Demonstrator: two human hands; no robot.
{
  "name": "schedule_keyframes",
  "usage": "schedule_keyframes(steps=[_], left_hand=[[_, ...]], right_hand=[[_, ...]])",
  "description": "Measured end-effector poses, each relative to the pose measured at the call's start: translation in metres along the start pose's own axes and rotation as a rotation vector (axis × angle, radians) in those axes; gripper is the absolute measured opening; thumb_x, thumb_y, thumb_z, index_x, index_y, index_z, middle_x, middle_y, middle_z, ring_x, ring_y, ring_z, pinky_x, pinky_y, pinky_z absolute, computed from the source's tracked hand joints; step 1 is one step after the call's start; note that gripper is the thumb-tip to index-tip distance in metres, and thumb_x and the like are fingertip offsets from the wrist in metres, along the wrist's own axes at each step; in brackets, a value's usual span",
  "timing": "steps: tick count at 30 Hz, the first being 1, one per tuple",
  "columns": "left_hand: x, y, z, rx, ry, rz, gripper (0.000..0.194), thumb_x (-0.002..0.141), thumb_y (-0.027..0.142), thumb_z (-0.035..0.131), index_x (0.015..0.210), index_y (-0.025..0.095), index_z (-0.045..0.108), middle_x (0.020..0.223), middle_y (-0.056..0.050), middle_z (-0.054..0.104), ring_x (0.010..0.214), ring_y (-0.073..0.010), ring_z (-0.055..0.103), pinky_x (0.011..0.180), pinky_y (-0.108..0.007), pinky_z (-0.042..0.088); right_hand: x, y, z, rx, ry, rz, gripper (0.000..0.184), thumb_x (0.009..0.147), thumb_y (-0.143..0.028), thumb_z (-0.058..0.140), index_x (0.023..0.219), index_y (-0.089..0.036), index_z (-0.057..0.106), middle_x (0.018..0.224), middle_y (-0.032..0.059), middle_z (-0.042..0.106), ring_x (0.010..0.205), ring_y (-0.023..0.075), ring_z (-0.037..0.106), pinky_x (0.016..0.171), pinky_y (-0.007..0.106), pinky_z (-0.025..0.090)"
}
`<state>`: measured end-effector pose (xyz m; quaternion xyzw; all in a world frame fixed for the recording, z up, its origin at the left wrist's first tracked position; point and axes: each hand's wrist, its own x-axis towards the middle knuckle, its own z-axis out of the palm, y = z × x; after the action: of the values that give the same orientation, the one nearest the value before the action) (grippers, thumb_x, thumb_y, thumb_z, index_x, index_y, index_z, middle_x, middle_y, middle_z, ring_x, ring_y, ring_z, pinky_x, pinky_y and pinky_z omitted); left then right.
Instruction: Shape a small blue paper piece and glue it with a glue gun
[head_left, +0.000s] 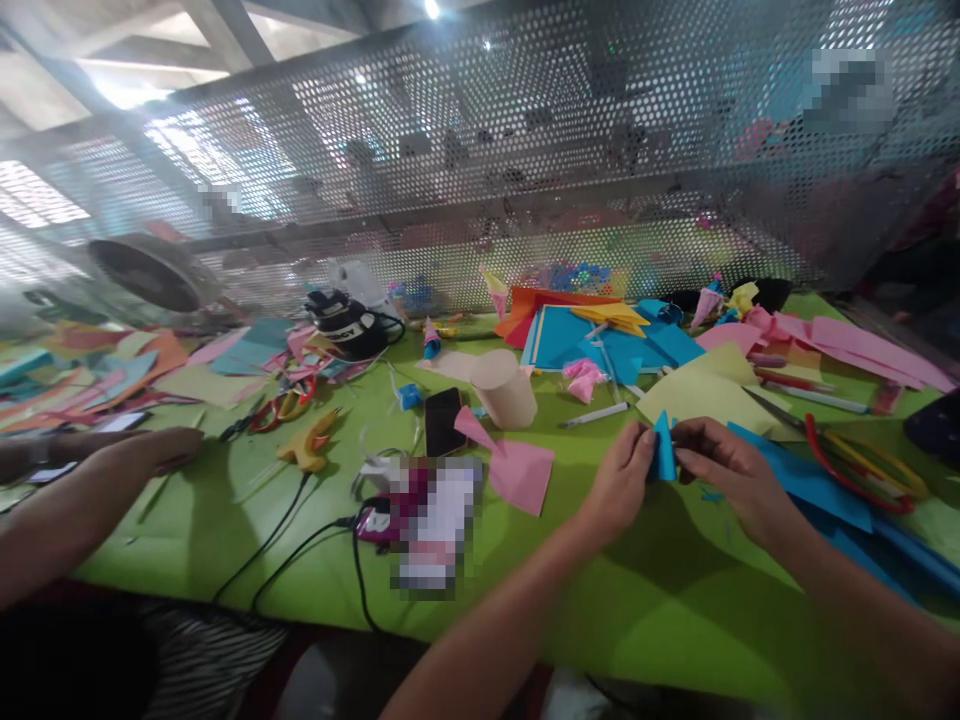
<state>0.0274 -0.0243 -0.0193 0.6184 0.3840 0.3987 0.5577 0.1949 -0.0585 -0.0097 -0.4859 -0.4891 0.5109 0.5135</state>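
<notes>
My left hand (624, 478) pinches a small blue paper cone (664, 448) upright above the green table (600, 610). From the other side, my right hand (724, 462) has its bent fingers at the cone's edge, thumb and fingertips drawn together. Tiny blue paper scraps (711, 495) lie beneath the right hand. Blue sheets (817, 487) rest under and beyond my right wrist. Pale yellow paper (720, 390) spreads just behind both hands. A cut pink paper piece (523, 475) lies to the left of my left hand.
A co-worker's hand (169, 450) rests on the table at left. A glue gun (306, 443), scissors (281, 405), dark phone (445, 422), paper roll (504, 388) and pen (595, 415) lie about. Red-handled scissors (825, 460) sit at right. A perforated metal screen (480, 180) stands behind.
</notes>
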Motion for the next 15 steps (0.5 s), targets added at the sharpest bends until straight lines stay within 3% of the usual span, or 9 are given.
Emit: schedule_keyframes(steps=[5, 9, 15], left_hand=[[0.0027, -0.0009, -0.0013, -0.022, 0.021, 0.002, 0.031, 0.103, 0.050, 0.043, 0.091, 0.022, 0.046, 0.079, 0.003, 0.040, 0.071, -0.0114, 0.039, 0.069, -0.022, 0.042], [0.0037, 0.0006, -0.0018, -0.195, 0.017, -0.126, 0.033, 0.099, 0.054, 0.049, 0.089, 0.022, 0.045, 0.078, 0.004, 0.037, 0.068, -0.0102, 0.038, 0.064, -0.020, 0.043], [0.0073, -0.0021, 0.0001, -0.341, 0.063, -0.262, 0.036, 0.094, 0.057, 0.056, 0.092, 0.021, 0.050, 0.085, 0.002, 0.046, 0.073, -0.0104, 0.044, 0.065, -0.021, 0.045]], right_hand=[[-0.0001, -0.0027, -0.0015, -0.038, -0.028, 0.025, 0.028, 0.083, -0.047, 0.079, 0.098, -0.024, 0.069, 0.080, -0.0006, 0.061, 0.074, 0.0163, 0.057, 0.066, 0.030, 0.048], [0.0009, 0.0009, -0.0027, -0.031, -0.065, 0.044, 0.026, 0.087, -0.048, 0.075, 0.094, -0.024, 0.070, 0.081, -0.0002, 0.061, 0.074, 0.0166, 0.057, 0.069, 0.031, 0.048], [0.0041, 0.0063, 0.0010, 0.022, -0.063, 0.054, 0.024, 0.086, -0.048, 0.076, 0.090, -0.025, 0.071, 0.084, 0.0005, 0.061, 0.074, 0.0166, 0.055, 0.068, 0.030, 0.047]])
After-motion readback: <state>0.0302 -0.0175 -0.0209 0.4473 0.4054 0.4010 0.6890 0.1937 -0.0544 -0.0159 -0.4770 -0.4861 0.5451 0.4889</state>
